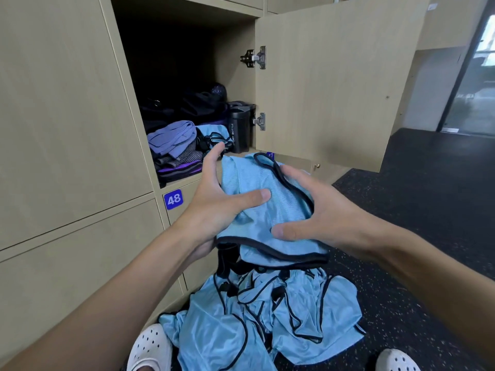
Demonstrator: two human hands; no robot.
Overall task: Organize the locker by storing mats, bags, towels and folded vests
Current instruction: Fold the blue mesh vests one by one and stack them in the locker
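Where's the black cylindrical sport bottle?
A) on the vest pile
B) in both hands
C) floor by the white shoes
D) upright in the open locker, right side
D: the black cylindrical sport bottle stands upright at the right edge of the open wooden locker, beside the lower metal hinge; the left hand and right hand hold a folded light blue vest.

folded light-blue vest (278, 207) with black trim, pinched between left hand (211, 207) and right hand (329, 218) just before the open locker (233, 76). on the floor below, crumpled heap of vests (267, 322). inside, another blue vest (213, 130) beside stacked purple-grey towels (171, 141), dark bags (198, 103) behind.
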